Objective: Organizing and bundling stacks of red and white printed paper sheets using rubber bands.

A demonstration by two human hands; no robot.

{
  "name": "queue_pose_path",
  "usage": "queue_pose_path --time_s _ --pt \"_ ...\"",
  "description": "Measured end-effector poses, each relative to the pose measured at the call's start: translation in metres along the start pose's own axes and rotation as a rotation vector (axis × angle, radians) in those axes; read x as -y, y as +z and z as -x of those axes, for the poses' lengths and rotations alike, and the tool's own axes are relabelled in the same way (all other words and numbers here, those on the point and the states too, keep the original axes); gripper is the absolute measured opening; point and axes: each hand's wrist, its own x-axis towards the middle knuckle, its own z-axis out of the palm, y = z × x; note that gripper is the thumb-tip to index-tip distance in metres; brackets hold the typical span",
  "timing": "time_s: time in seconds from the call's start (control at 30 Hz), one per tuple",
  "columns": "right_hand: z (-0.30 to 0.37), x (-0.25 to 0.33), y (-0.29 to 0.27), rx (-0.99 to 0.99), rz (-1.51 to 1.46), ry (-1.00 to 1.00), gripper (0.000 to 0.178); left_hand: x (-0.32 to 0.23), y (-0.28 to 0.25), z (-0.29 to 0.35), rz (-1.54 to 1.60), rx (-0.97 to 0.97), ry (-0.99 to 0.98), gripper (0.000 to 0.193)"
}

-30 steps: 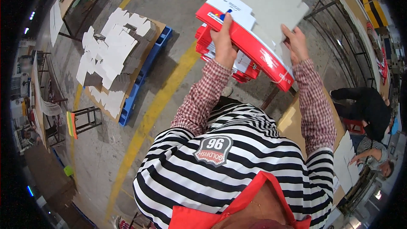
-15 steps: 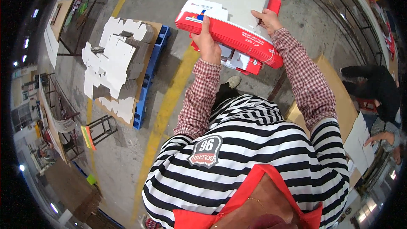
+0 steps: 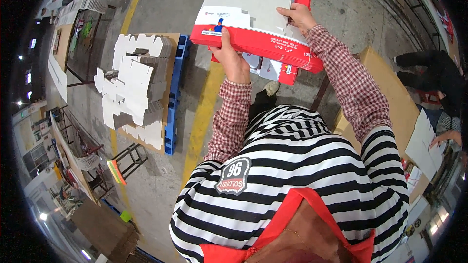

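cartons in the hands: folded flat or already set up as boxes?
Folded flat. The red and white cartons lie as a thin stack of layered edges, with no open box shape, gripped by the left hand and right hand.

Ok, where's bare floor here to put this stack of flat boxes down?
Bare concrete floor lies ahead between the yellow line and the stack of flat boxes held in the left hand and right hand. Crowded: the blue pallet piled with white cutouts.
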Motion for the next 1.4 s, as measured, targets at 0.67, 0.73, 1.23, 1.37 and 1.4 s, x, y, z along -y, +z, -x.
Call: queue_pose_path --time_s 0.67,0.73,1.23,1.37,1.4 --pt "-0.017 -0.025 -0.008 0.017 0.138 0.019 0.036 0.001 -0.006 -0.007 -0.104 0.018 -0.140 0.046" --pt "-0.017 -0.024 -0.007 -0.028 0.259 0.014 0.036 -0.002 -0.008 -0.007 -0.158 0.053 -0.170 0.043" --pt "0.019 -0.019 -0.041 -0.182 0.484 -0.346 0.038 -0.026 -0.012 -0.010 -0.250 0.167 -0.475 0.057" --pt "0.057 -0.013 -0.044 -0.201 0.361 -0.519 0.033 -0.029 -0.033 -0.030 -0.227 0.239 -0.554 0.058" --pt "0.070 -0.010 -0.051 -0.196 0.347 -0.497 0.029 -0.030 -0.030 -0.023 -0.290 0.246 -0.503 0.058"
